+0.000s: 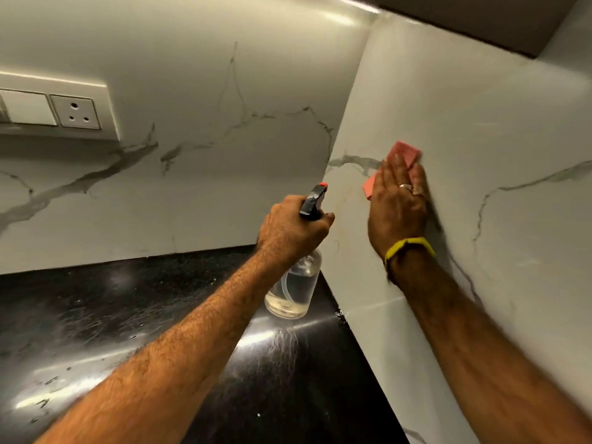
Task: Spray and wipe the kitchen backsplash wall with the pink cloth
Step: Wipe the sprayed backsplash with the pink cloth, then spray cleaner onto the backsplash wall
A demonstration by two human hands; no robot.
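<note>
Two bare arms reach forward, each hand busy.

The left hand is curled round the neck of the spray bottle and holds it a little to the left of the pink cloth, with the bare forearm stretched out from the lower left. The right hand lies flat on the cloth, its fingers straight and close together, pointing up. Rings sit on two fingers, and a yellow band goes round the right wrist.

The cloth lay flat on the backsplash wall, right of the spray bottle; the socket sat far left of that bottle.
</note>
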